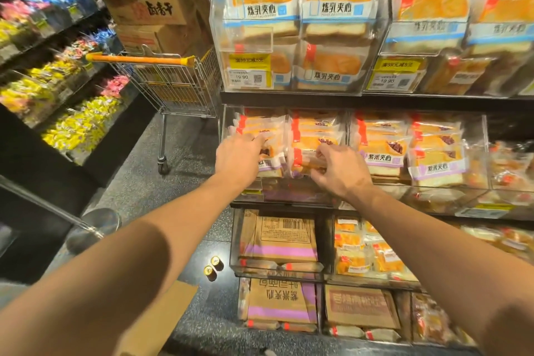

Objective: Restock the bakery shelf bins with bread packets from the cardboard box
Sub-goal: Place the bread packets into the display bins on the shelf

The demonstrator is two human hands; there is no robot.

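A person reaches both arms into a clear shelf bin (231, 124) holding rows of bread packets (381, 153). The left hand (238, 157) rests with fairly straight fingers on the bin's leftmost packets, while the right hand (341, 172) pinches a packet just beside it. A shopping cart (173, 87) stands left of the bin.

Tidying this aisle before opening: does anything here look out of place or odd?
Yes. Two small gold-topped cylinders sit loose on the dark ledge beside the lower bin, away from any product. In that bin, flattened cardboard lies over the bread packets.
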